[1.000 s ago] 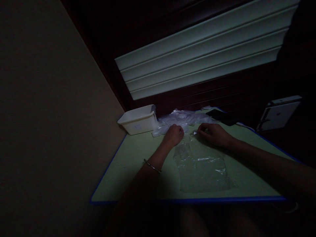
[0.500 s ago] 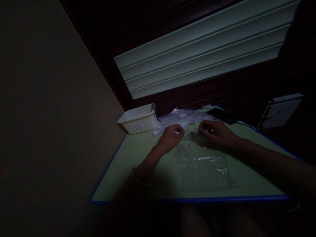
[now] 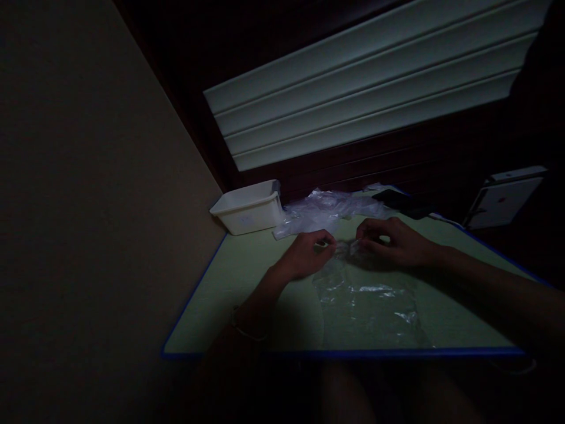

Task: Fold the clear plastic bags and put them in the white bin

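A clear plastic bag [image 3: 371, 312] lies on the pale green table mat [image 3: 212, 294], its upper part rising between my hands. My left hand [image 3: 311, 254] pinches the bag's upper edge on the left with thumb and forefinger. On the right, my right hand [image 3: 392, 240] pinches the same edge, a short gap away from the left one. Behind both hands spreads a loose heap of crumpled clear plastic bags [image 3: 326, 207]. The room is dim, so the bag's outline is faint in places.
At the mat's back left corner stands a white plastic bin [image 3: 249, 218]. A black object [image 3: 399, 203] lies at the back right, near a white cable. Beyond the right edge is a white boxy object [image 3: 505, 200]. A wall rises on the left.
My left hand has moved slightly right and down, closer to my right hand. The bag's upper edge now shows stretched between the fingertips.
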Demonstrator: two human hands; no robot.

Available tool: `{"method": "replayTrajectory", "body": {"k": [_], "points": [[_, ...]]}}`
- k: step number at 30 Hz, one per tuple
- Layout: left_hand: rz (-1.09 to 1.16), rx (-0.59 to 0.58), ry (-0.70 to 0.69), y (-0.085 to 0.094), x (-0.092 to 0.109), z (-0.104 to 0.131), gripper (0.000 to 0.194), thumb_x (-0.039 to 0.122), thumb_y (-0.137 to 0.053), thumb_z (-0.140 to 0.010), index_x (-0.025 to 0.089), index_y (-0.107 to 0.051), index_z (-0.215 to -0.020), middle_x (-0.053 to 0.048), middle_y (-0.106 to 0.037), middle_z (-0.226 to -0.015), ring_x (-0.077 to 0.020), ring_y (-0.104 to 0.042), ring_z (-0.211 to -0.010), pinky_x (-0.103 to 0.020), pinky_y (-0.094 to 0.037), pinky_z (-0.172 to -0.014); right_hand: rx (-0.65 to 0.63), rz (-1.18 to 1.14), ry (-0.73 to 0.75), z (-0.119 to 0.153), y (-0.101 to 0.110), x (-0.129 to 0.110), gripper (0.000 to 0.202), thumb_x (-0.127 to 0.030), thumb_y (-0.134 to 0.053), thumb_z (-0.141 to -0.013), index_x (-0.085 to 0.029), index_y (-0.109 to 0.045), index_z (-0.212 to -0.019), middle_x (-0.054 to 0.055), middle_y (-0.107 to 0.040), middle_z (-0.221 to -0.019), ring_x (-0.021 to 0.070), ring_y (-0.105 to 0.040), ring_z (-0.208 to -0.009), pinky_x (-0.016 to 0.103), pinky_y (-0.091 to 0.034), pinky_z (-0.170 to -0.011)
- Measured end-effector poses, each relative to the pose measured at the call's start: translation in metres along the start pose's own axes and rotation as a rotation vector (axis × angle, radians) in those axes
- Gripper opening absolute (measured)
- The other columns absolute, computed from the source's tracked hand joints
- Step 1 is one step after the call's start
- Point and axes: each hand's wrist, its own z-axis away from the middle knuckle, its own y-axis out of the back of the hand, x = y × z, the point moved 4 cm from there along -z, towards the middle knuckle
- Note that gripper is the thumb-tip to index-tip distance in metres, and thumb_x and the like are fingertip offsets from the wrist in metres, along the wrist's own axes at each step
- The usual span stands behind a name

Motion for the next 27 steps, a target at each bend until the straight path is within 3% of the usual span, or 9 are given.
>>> {"method": "replayTrajectory", "body": {"k": [3,8,15,22,27], "points": [[0.006,0.007,-0.008,-0.002,0.001,0.000,0.012,0.025,-0.056,-0.086,0.016,-0.063,-0.088,-0.003,-0.070,-0.087,-0.0142,-0.063,-0.082,-0.028,-0.049,-0.078,-0.018,0.027,0.008,0.000,-0.002,0.000,0.020,-0.036,-0.054,-0.085,-0.018,-0.058,-0.094,0.003,-0.070,-0.072,0.0162,-0.060,-0.058,0.026,-0.041,-0.052],[0.058,0.046,0.045,-0.006,-0.004,-0.002,0.014,0.028,-0.055,-0.088,0.016,-0.062,-0.091,-0.004,-0.070,-0.088,-0.0144,-0.065,-0.081,-0.027,-0.050,-0.073,0.097,0.100,-0.021,-0.002,-0.001,0.007,0.024,-0.036,-0.053,-0.086,-0.018,-0.057,-0.102,0.001,-0.067,-0.067,0.0159,-0.059,-0.055,0.027,-0.042,-0.054],[0.146,0.091,0.094,-0.007,-0.007,-0.004,0.018,0.030,-0.055,-0.089,0.016,-0.061,-0.099,-0.006,-0.073,-0.091,-0.0156,-0.068,-0.082,-0.030,-0.052,-0.077,0.114,0.007,-0.081,-0.002,0.000,0.012,0.027,-0.034,-0.053,-0.086,-0.018,-0.055,-0.108,0.003,-0.070,-0.073,0.0181,-0.063,-0.061,0.028,-0.045,-0.058],[0.199,0.063,0.082,-0.007,-0.006,-0.003,0.023,0.024,-0.052,-0.089,0.015,-0.059,-0.110,-0.006,-0.073,-0.089,-0.0139,-0.066,-0.080,-0.030,-0.051,-0.080,-0.031,-0.389,-0.137,-0.001,-0.006,0.005,0.025,-0.028,-0.047,-0.086,-0.018,-0.051,-0.108,0.003,-0.069,-0.069,0.0172,-0.062,-0.060,0.027,-0.046,-0.056],[0.238,-0.047,0.100,-0.007,-0.005,0.000,0.024,0.026,-0.046,-0.090,0.014,-0.064,-0.101,-0.005,-0.072,-0.080,-0.0149,-0.065,-0.076,-0.030,-0.050,-0.077,-0.069,-0.284,-0.129,-0.002,-0.007,0.006,0.022,-0.026,-0.042,-0.087,-0.018,-0.056,-0.102,0.002,-0.069,-0.067,0.0168,-0.061,-0.058,0.027,-0.045,-0.054]]}}
